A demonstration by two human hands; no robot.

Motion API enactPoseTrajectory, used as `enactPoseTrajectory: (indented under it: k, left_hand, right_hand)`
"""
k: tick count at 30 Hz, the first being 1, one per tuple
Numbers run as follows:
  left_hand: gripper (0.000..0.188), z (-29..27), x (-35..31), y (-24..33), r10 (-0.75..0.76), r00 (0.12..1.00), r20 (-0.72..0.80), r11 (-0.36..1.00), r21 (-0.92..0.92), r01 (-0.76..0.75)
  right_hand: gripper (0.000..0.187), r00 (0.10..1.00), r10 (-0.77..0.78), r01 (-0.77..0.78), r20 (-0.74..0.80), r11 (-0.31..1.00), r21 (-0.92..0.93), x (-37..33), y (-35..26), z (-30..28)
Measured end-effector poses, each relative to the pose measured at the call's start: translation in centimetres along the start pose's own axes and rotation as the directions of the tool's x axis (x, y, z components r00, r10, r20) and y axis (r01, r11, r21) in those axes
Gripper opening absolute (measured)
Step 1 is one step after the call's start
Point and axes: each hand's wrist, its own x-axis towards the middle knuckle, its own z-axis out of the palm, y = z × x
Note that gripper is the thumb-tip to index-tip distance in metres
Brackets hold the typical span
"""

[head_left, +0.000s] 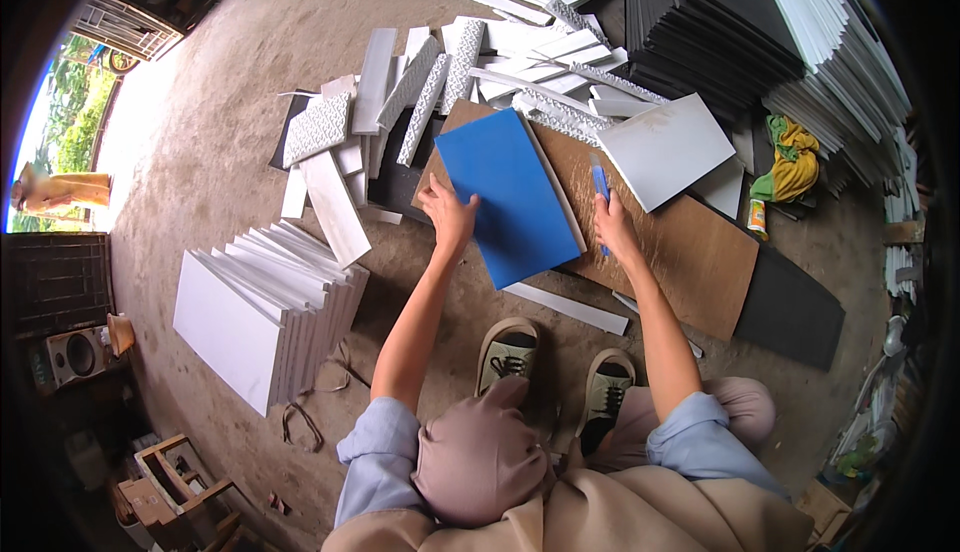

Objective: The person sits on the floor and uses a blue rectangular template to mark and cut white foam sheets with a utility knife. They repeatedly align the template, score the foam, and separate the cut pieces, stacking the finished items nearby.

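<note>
My left hand (448,216) grips the left edge of a blue rectangular board (515,197), its thumb lying on the blue face. The board rests at a slant over a worn brown wooden board (690,270), with a pale layer or second panel showing along its right edge. In my right hand (615,226) is a blue utility knife (600,178), its blade end pointing away from me. The knife is over the brown board, a short way right of the blue one. Beside it on the far right lies a white panel (668,152) with a brownish smudge.
White offcuts (540,57), some textured, are heaped beyond the boards. A stack of white panels (235,317) stands at left; tall dark and white sheet stacks (710,27) rise at far right. A yellow-green cloth (788,160) sits near them. White strips (568,308) lie by my shoes.
</note>
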Motion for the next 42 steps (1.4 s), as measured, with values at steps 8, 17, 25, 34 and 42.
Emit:
enactPoseTrajectory:
  k: [8,17,25,34,42]
  left_hand:
    - [0.129,1.0,1.7,1.1,0.372,0.773,0.515,0.833,0.184,-0.523]
    - [0.134,1.8,1.0,1.9,0.281,0.788,0.548,0.85,0.239,-0.469]
    - [0.134,1.9,1.1,2.0,0.264,0.794,0.548,0.859,0.241,-0.452]
    - [0.134,2.1,0.8,2.7,0.27,0.797,0.54,0.858,0.241,-0.454]
    - [0.133,2.0,0.9,0.9,0.253,0.837,0.484,0.875,0.255,-0.412]
  right_hand:
    - [0.027,0.951,-0.158,0.231,0.266,0.934,-0.271,5.4,-5.8,4.7]
    - [0.033,0.905,-0.304,0.421,0.298,0.537,-0.731,11.6,-9.4,8.9]
    - [0.032,0.913,-0.291,0.4,0.285,0.507,-0.764,12.3,-10.5,10.6]
    - [0.024,0.92,0.16,0.214,0.359,0.562,-0.799,15.5,-12.8,10.7]
    - [0.029,0.856,0.268,0.165,0.443,0.669,-0.725,1.0,-4.3,4.6]
